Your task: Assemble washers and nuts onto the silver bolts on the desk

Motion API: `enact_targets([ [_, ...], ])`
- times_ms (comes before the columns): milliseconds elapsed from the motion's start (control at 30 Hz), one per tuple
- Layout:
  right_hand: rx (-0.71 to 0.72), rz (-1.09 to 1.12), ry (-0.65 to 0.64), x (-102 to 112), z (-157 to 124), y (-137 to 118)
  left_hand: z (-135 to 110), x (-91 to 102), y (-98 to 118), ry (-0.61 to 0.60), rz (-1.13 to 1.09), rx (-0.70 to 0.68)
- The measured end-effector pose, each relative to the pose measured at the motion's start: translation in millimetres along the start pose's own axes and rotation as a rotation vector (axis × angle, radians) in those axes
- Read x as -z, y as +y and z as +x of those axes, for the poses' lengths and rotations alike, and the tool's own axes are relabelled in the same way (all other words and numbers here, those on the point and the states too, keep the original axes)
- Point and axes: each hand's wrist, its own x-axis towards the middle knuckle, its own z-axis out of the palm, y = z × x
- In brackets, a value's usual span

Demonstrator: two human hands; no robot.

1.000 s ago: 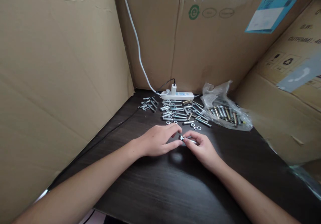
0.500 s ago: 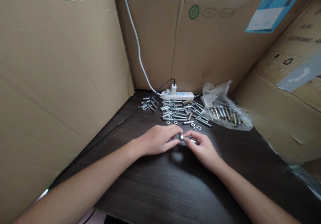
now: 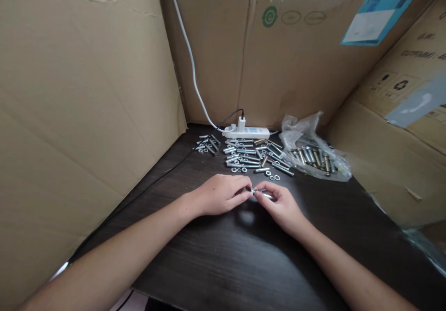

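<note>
Over the middle of a dark wooden table (image 3: pixel 226 260), my right hand (image 3: pixel 284 206) grips a small silver bolt (image 3: pixel 262 193) that points left. My left hand (image 3: pixel 221 194) meets it from the left, its thumb and fingers pinched on the bolt's end, where a small nut or washer seems to sit; the piece is too small to name. Just beyond both hands lies a spread of loose silver bolts, sleeves and washers (image 3: pixel 249 156).
A clear plastic bag (image 3: pixel 311 153) with more bolts lies to the right of the pile. A white power strip (image 3: pixel 245 132) with a white cable sits at the back. Cardboard boxes (image 3: pixel 80 92) wall in the table on the left, back and right.
My left hand's fingers have closed in from spread to a tight pinch on the bolt's end. My right hand has stayed in place with the bolt.
</note>
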Motion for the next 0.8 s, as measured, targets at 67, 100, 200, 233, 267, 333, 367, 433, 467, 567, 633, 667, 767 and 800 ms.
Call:
enact_targets([
  [67,0.001,0.004,0.003,-0.2,0.2,0.0,-0.3,0.3,0.0,0.007,-0.004,-0.004],
  [100,0.002,0.005,0.002,-0.2,0.4,0.1,-0.5,0.5,0.1,0.01,-0.005,-0.008],
  [200,0.009,0.006,0.001,0.0,1.0,0.1,-0.8,0.7,0.3,0.028,-0.017,-0.022],
  [233,0.01,0.005,0.007,0.0,1.1,0.0,-0.8,0.5,0.4,0.034,-0.024,-0.02],
  [267,0.011,0.005,0.011,0.1,1.2,0.0,-0.9,0.2,0.6,0.038,-0.032,-0.013],
  [333,0.009,0.01,0.015,0.1,1.3,0.0,-1.3,-0.5,1.0,0.039,-0.041,0.005],
  [367,0.007,0.012,0.015,0.1,1.2,0.1,-1.5,-0.7,1.2,0.036,-0.043,0.016],
  [433,0.004,0.009,0.017,0.0,1.0,0.3,-2.1,-0.6,1.7,0.032,-0.04,0.039],
  [467,0.003,0.006,0.019,-0.1,0.9,0.4,-2.4,-0.3,1.8,0.028,-0.039,0.046],
  [567,0.005,0.004,0.017,-0.3,0.6,0.5,-2.2,0.5,1.4,0.017,-0.039,0.035],
  [633,0.007,0.002,0.012,-0.6,0.5,0.2,-1.4,0.5,0.6,0.012,-0.041,0.012],
  [667,0.007,-0.001,0.012,-0.6,0.5,0.1,-1.0,0.2,0.3,0.012,-0.041,0.005],
  [767,0.01,-0.009,0.018,-0.5,0.4,-0.3,-0.1,-0.7,0.1,0.019,-0.043,0.003],
  [800,0.011,-0.008,0.017,-0.4,0.5,-0.4,-0.1,-0.9,0.3,0.022,-0.044,0.004],
])
